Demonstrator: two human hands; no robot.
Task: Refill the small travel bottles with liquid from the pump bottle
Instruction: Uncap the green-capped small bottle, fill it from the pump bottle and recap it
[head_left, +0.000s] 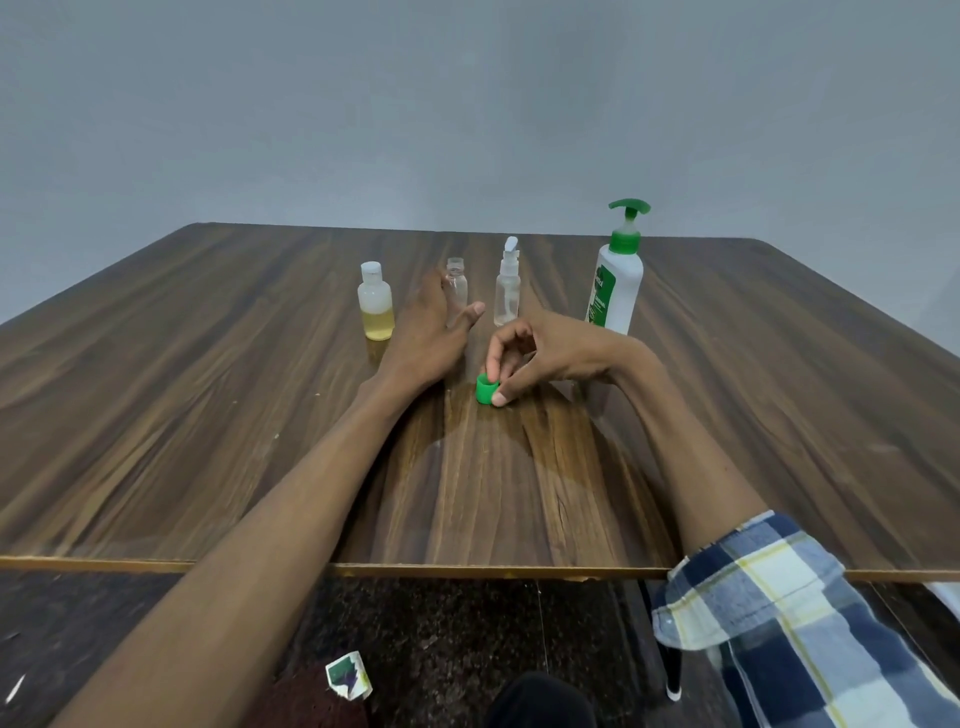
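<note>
Wood-grain table carries three travel bottles and the pump bottle in a far row. The right hand pinches a green cap on the tabletop, likely parking it, while the left hand, fingers straight, reaches beside the uncapped clear bottle.

Wooden table, dark streaked grain, near edge chipped pale in places. Standing on it in a row toward the far side, from the left: a capped small bottle part-filled with yellow liquid; a clear uncapped bottle; a clear bottle with flip cap raised; a white pump bottle with green pump, furthest right. A green cap sits on the surface nearer the front, apart from the row.
</note>
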